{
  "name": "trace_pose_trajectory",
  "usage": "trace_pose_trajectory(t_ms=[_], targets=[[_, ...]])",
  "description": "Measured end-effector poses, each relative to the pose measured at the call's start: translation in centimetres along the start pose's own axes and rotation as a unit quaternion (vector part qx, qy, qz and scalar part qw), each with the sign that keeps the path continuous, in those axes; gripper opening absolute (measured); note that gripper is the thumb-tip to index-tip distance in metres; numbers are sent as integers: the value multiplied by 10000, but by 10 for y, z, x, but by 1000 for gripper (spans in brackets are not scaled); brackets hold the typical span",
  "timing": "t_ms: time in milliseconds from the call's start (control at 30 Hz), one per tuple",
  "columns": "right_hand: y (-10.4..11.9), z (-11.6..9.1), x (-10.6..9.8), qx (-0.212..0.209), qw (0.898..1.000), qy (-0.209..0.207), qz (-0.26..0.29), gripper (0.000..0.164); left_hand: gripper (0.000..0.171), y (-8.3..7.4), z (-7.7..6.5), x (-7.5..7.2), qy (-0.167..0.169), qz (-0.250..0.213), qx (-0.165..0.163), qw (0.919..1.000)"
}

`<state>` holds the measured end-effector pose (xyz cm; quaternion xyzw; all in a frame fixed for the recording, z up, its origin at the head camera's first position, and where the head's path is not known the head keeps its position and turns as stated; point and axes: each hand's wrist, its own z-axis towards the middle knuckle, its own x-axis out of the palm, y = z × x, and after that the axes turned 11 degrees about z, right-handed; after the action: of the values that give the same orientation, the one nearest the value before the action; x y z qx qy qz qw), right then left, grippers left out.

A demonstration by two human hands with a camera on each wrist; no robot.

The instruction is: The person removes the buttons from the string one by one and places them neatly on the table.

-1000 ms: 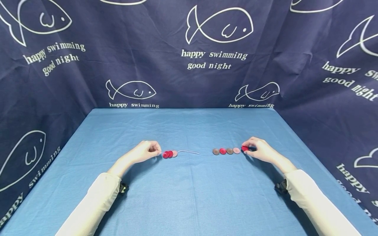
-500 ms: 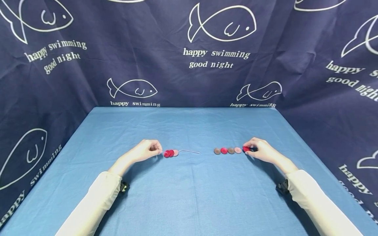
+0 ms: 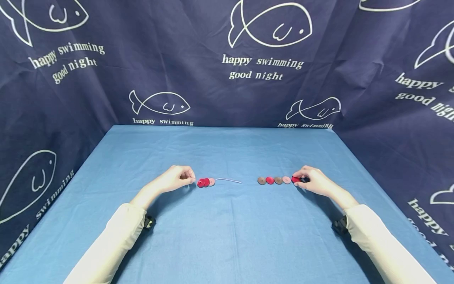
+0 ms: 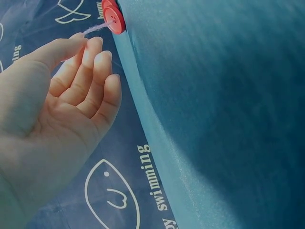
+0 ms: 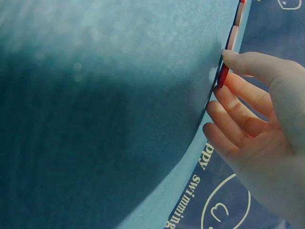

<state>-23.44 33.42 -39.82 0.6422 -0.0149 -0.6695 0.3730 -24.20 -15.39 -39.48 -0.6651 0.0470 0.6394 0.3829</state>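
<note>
Dark navy fabric (image 3: 198, 47), printed with white fish outlines and lettering, closes in a table (image 3: 191, 232) spread with light blue cloth. Left of centre on it lies a thin, whitish cord (image 3: 228, 180), its far end trailing loose to the right. At its near end sit a round, glossy red button (image 3: 200, 183), a second red button (image 3: 206, 182) overlapping it, and a pale pink round button (image 3: 211, 182). In the left wrist view the cord comes straight out of the first button's middle, so these appear strung together.

The left hand (image 3: 176, 176) pinches the cord's short end between thumb and forefinger, other fingers loosely bent; that probably stops the end slipping back through.

Across a stretch of bare cloth runs a straight row, well spaced from the cord's tip, perhaps so each piece can be taken singly: a brown button (image 3: 261, 180), a bright red button (image 3: 270, 180), another brown button (image 3: 278, 180) and a rosy pink button (image 3: 286, 180). At the row's right end the right hand (image 3: 313, 180) grips a deep red button (image 3: 295, 179) by its edges, thumb against fingers; whether it is lifted is hard to tell.

Cream sleeves (image 3: 106, 244) reach in from the near corners.
</note>
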Motion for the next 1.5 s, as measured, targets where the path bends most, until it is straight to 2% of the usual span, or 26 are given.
trace_pose_trajectory(t_ms=[400, 700, 933, 1000, 1267, 1500], targets=[[2, 2, -1, -14, 10000, 55, 9, 29, 4, 0, 0, -4, -4, 5, 27, 10000], [2, 3, 2, -215, 9997, -28, 66, 29, 7, 2, -2, -4, -191, -112, 360, 9991], [5, 1, 2, -216, 9992, -316, 88, 27, 4, 1, 0, -1, 26, -58, 76, 10000], [8, 1, 2, -212, 9992, -334, 83, 27, 4, 1, 0, -1, 23, -25, 93, 10000], [22, 15, 7, -504, 9979, -374, 181, 29, 5, -2, -2, -2, 2, -29, 136, 9999], [36, 32, 12, -718, 9952, -396, 527, 30, 5, -1, -2, -1, 23, -73, 91, 9999]])
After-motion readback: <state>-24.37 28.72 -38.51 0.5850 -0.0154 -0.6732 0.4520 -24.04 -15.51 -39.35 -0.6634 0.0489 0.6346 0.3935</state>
